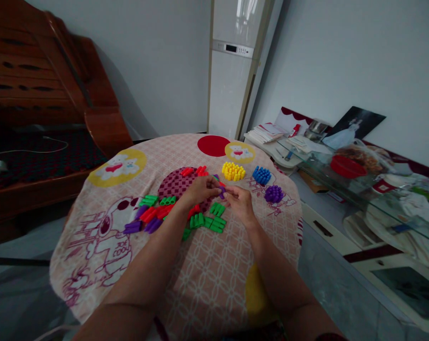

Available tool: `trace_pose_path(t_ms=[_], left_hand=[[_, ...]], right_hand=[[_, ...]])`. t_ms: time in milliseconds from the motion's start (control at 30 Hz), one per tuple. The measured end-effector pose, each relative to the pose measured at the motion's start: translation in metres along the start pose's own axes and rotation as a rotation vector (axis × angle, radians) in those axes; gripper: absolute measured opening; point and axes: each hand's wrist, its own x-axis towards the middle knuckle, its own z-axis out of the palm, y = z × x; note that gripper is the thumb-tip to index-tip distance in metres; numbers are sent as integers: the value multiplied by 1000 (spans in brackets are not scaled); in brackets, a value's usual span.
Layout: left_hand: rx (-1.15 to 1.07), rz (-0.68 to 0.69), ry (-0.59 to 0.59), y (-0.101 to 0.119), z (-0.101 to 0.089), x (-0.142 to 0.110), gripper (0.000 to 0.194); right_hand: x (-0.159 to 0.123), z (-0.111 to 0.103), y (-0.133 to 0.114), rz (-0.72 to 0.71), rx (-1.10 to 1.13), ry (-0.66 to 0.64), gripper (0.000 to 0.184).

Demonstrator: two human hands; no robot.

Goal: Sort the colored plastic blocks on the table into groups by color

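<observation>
Both my hands meet over the middle of a round table covered with a patterned cloth (207,279). My left hand (200,189) and my right hand (240,202) are closed in a pinch on small purple plastic pieces (222,191) held between them. Loose green (214,220), red (156,212) and purple (143,226) pieces lie scattered under and left of my hands. Beyond them stand three assembled clusters: yellow (233,171), blue (261,175) and purple (273,193).
A wooden bench (54,94) stands at the left. A tall white appliance (232,71) stands against the back wall. A glass-topped low table (360,175) at the right is cluttered with papers, a red bowl and bags.
</observation>
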Motion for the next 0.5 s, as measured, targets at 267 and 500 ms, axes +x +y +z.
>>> trace_pose_path(t_ms=[267,500], left_hand=[[11,58,76,-3,-8,2,27],[-39,37,180,-1,-36,-4,35]], right_hand=[[30,-88,-9,29,-401,388,32],[59,-139,-18,133,-1121,289,17]])
